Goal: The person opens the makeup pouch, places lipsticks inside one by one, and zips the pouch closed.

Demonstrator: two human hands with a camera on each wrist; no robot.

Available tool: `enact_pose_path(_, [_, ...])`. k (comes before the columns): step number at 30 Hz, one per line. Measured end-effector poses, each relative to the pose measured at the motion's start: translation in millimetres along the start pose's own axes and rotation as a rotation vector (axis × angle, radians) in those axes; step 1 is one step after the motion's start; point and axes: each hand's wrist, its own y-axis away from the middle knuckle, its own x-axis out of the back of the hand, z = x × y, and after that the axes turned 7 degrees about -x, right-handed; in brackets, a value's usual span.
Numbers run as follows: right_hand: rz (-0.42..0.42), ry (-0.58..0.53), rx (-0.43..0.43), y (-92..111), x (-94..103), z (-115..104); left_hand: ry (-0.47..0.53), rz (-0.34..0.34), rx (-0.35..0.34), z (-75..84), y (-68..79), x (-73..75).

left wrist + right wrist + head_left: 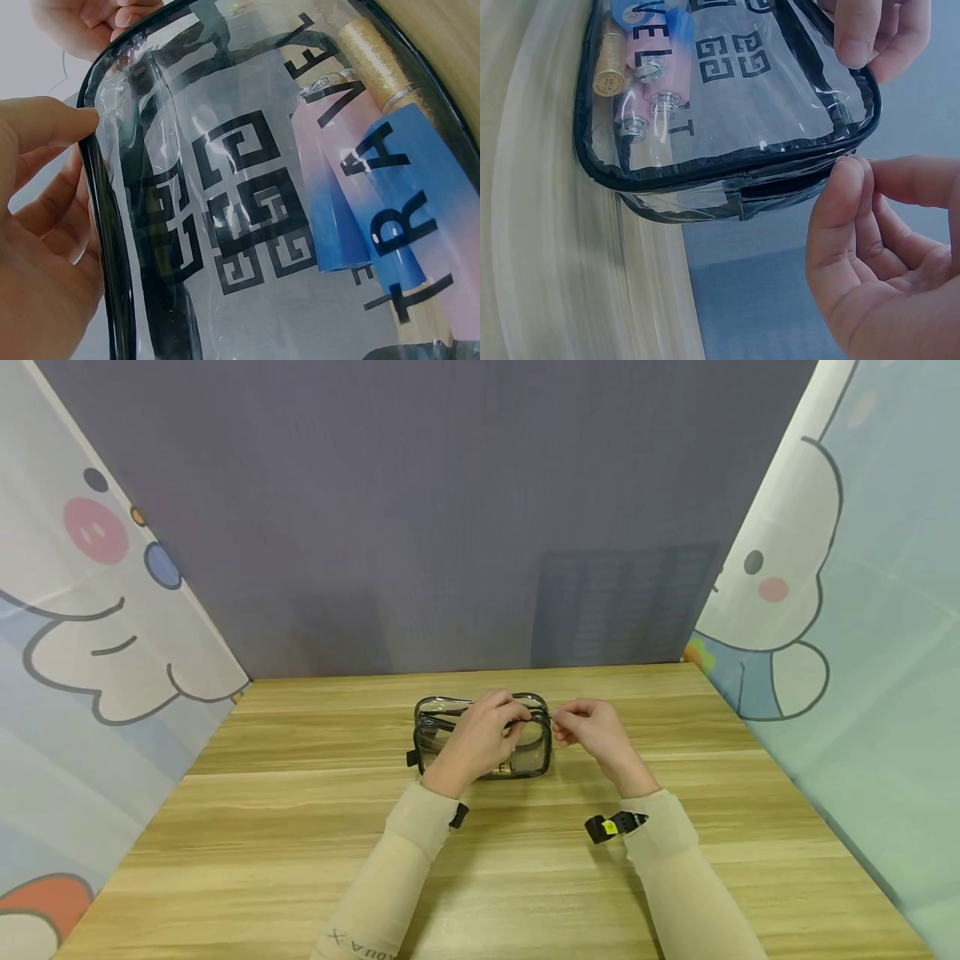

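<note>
A clear cosmetic bag [534, 758] with black piping stands upright on the table. Its front panel carries black TRAVEL lettering and a square maze-like logo [251, 187] in the left wrist view. Several slim tubes lie inside, among them pink-to-blue ones [405, 195] and one with a glittery gold part [371, 56]. My left hand [486, 737] pinches the bag's top edge, thumb on the front side and fingers behind. At the top right corner my right hand [594, 732] pinches the zipper end between thumb and forefinger [915, 180]; the pull itself is hidden by the fingertips.
The wood-grain table [315, 827] runs back to a grey-purple wall panel [450, 527]. Cartoon-printed curtains [862, 610] hang on both sides. A black band with a yellow mark [611, 827] sits at the right wrist.
</note>
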Motion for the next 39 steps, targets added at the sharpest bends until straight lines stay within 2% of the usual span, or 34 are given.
enact_pose_path(6, [0.002,0.018,-0.007,1,-0.2,-1,0.0,0.002,0.0,1.1,0.7,0.0])
enact_pose_path(23, [0.001,0.082,0.04,-1,-6.5,-14,0.003,0.01,-0.005,2.0,0.5,0.7])
enact_pose_path(39, [-0.008,0.121,0.023,-2,-8.1,-23,-0.005,0.004,-0.021,3.1,0.0,2.3])
